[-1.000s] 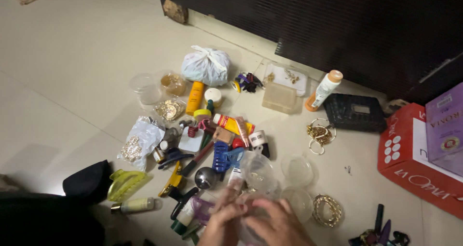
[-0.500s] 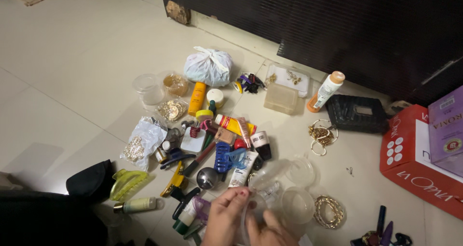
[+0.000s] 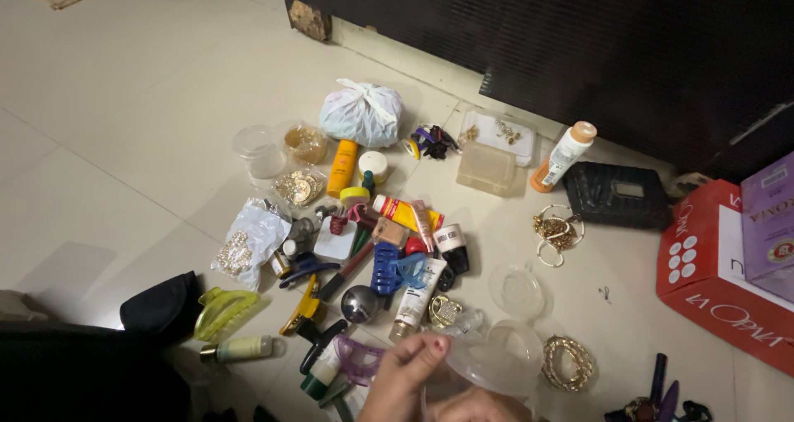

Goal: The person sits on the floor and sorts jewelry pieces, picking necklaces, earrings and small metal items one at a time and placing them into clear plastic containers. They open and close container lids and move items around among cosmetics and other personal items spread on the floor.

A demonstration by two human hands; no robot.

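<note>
Left hand (image 3: 405, 372) at 6 o'clock of the frame, fingers curled, thumb and forefinger pinched on the rim of a clear plastic lid (image 3: 496, 364). The lid lies toward 3 o'clock from that hand, tilted, its broad face up. Right hand (image 3: 480, 407) sits just below the lid, mostly cut off by the frame edge (grip cannot be told). Gold bangles (image 3: 566, 361) rest on the floor (image 3: 124, 141) just beyond, at 3 o'clock. A white tube (image 3: 413, 294) lies at 12.
</note>
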